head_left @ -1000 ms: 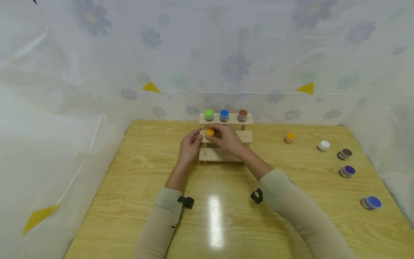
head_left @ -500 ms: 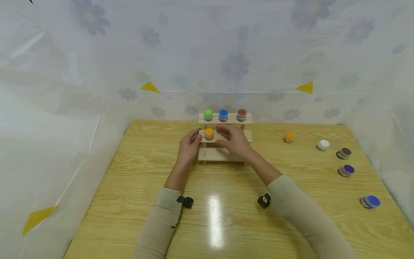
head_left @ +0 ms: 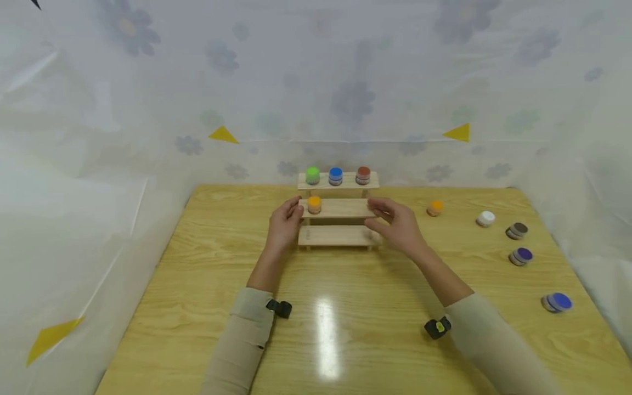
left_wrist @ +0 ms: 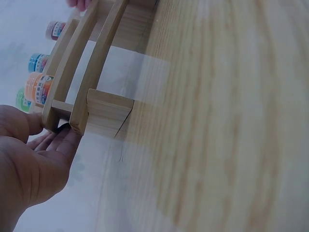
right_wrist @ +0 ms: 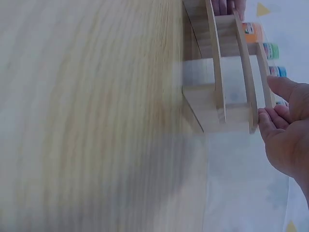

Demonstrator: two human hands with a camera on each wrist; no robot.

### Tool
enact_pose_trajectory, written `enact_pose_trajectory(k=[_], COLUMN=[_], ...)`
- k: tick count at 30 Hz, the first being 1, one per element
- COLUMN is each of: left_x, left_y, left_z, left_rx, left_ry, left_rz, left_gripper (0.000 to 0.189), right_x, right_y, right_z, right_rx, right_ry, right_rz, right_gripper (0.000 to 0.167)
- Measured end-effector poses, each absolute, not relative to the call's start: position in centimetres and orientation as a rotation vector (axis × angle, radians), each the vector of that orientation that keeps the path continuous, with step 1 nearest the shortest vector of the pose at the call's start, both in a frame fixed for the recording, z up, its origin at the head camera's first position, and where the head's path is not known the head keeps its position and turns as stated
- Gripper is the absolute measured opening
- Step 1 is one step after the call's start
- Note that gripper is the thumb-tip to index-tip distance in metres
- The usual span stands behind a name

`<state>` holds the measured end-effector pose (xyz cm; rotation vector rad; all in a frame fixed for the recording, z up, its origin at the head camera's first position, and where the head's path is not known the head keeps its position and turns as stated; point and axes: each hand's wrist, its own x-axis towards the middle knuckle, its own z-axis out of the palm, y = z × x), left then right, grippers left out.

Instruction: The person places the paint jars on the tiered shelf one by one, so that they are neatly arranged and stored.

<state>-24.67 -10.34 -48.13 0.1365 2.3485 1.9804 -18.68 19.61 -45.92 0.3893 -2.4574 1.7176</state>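
The three-step rack (head_left: 338, 236) of pale wood stands upright. The left hand (head_left: 285, 225) grips the left end of its middle step (head_left: 343, 208); the right hand (head_left: 401, 229) is at the right end. Near the left end, one orange-lidded jar (head_left: 314, 205) stands upright.

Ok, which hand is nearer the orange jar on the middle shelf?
Left: the left hand is beside the orange jar at the left end of the middle shelf, while the right hand is by its right end.

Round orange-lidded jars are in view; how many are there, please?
2: a round orange-lidded jar at the left end of the pale wooden middle shelf; another orange-lidded jar on the wood-grain table, to its right.
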Motion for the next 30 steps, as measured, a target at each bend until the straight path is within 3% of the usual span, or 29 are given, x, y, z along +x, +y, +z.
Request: enact_pose_trajectory(k=[13,21,30], left_x=[-24.7,-24.6,-24.7], left_y=[-10.3,-10.3,-10.3], left_z=[-48.0,-48.0,-47.9], left_rx=[0.120,0.106,0.114], left_ry=[2.324,2.305,2.308], left_rz=[1.993,1.994,1.992], left_gripper=[0.046,0.046,0.047], right_x=[-16.4,-15.7,-17.2], right_y=[27.4,30.6,32.8], right_z=[-48.3,-49.8,-50.5], right_rx=[0.089,-0.239,-0.418], right_ry=[-2.469,-2.486,-2.479], right_rz=[1.599,1.541,1.459], right_gripper=[0.054,0.057,0.060])
